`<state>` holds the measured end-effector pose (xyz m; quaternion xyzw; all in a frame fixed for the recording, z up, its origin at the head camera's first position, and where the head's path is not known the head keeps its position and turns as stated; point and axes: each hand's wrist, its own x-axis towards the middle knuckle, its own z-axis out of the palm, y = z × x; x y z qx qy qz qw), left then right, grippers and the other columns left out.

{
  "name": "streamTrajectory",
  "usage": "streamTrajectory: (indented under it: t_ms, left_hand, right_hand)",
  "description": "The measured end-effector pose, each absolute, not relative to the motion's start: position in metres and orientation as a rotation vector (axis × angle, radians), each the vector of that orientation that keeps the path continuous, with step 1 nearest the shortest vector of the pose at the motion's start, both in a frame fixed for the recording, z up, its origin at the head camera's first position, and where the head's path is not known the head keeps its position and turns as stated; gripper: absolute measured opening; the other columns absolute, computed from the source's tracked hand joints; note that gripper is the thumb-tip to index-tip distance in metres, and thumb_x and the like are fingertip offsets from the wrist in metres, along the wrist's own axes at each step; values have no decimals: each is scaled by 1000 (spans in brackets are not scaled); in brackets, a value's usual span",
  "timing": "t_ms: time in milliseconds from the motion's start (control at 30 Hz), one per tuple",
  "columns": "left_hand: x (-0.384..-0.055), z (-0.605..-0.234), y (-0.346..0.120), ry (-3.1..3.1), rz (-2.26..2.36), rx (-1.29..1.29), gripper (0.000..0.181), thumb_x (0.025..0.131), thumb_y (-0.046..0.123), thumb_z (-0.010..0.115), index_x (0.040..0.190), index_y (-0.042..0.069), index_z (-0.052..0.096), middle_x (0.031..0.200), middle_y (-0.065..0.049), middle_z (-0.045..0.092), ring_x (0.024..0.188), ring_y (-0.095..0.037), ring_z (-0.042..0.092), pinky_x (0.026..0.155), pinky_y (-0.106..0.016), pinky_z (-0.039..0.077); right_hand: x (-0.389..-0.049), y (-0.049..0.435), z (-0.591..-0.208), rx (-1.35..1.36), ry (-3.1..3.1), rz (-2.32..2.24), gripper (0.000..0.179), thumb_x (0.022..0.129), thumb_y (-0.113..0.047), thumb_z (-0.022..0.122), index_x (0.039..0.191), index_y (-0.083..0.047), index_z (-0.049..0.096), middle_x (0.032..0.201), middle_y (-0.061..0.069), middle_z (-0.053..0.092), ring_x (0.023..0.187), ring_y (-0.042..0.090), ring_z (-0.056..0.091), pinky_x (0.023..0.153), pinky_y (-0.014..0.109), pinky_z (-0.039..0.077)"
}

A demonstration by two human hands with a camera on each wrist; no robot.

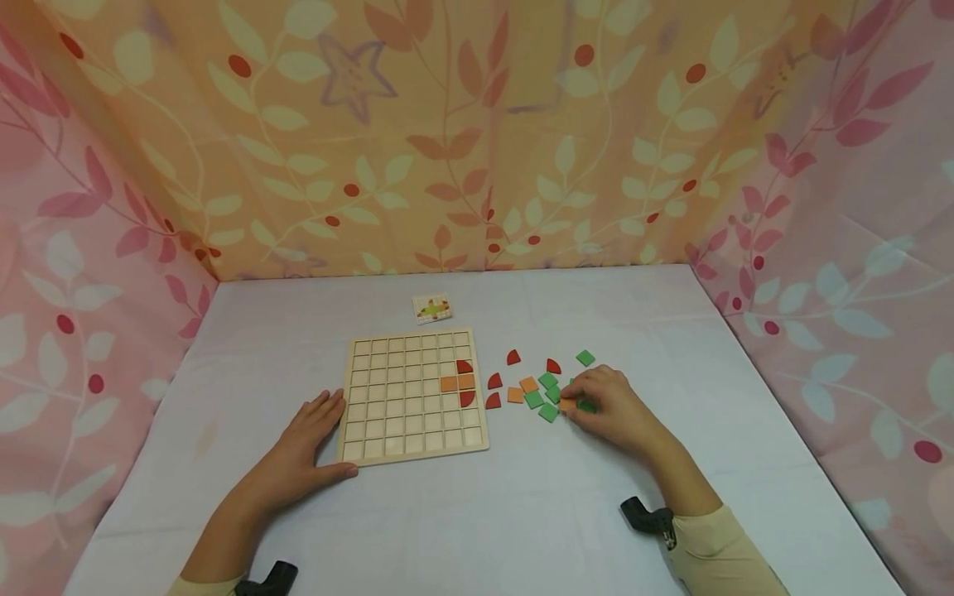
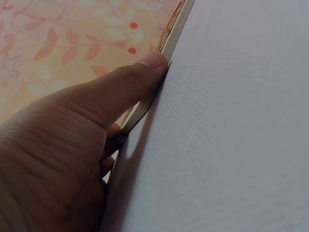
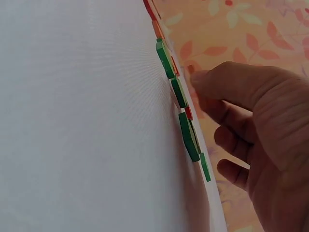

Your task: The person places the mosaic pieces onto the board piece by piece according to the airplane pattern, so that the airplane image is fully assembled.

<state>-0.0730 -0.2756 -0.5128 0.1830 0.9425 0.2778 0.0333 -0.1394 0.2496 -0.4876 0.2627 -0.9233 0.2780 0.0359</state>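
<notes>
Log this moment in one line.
left hand: touches grid board at near-left corner; right hand: pinches orange square; on board: two red wedges, two orange squares; loose: red wedges, orange squares, green squares

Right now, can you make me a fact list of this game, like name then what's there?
Left hand: touching the edge of the wooden board
Right hand: pinching an orange square
On the board: two orange squares, two red quarter-circles
Right of the board: loose red pieces, loose orange pieces, green squares
Beyond the board: small picture card
</notes>
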Motion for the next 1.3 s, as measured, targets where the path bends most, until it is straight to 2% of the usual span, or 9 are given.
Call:
streamTrajectory:
  t_ms: [200, 533, 767, 1000, 1300]
  left_hand:
    - [-73, -512, -276, 2897, 867, 575, 116, 77, 60, 83, 161, 2, 29, 169, -13, 24, 157, -39, 14, 127, -26, -4]
    - [-73, -513, -276, 2891, 866, 570, 116, 77, 64, 80, 161, 3, 28, 170, -12, 24, 158, -38, 12, 128, -28, -4]
    - [-73, -512, -276, 2892, 868, 569, 116, 77, 62, 81, 161, 3, 28, 170, -12, 24, 157, -38, 13, 128, -29, -3]
    - [-72, -510, -275, 2878, 883, 552, 115, 77, 61, 82, 161, 3, 29, 170, -12, 24, 158, -38, 13, 128, -27, -4]
    - [-72, -512, -276, 2889, 868, 559, 116, 77, 63, 81, 161, 3, 29, 170, -11, 24, 158, -37, 13, 129, -32, -1]
  right_hand:
    - [-142, 248, -483, 822, -2764, 907, 23, 84, -17, 85, 105, -22, 79, 103, -14, 72, 104, 13, 56, 95, 43, 42]
    - [-142, 236, -460, 855, -2763, 981, 21, 87, -17, 83, 106, -23, 78, 105, -13, 70, 102, 16, 54, 94, 44, 39]
    - [-145, 223, -444, 921, -2763, 1017, 25, 87, -15, 81, 111, -21, 77, 113, -12, 70, 112, 14, 54, 100, 47, 39]
    - [-153, 202, -434, 971, -2757, 1030, 26, 87, -16, 82, 112, -21, 77, 111, -14, 70, 113, 13, 54, 102, 47, 39]
    - [-158, 174, -429, 1022, -2750, 1006, 22, 89, -16, 79, 110, -23, 78, 112, -14, 71, 113, 13, 54, 101, 46, 43]
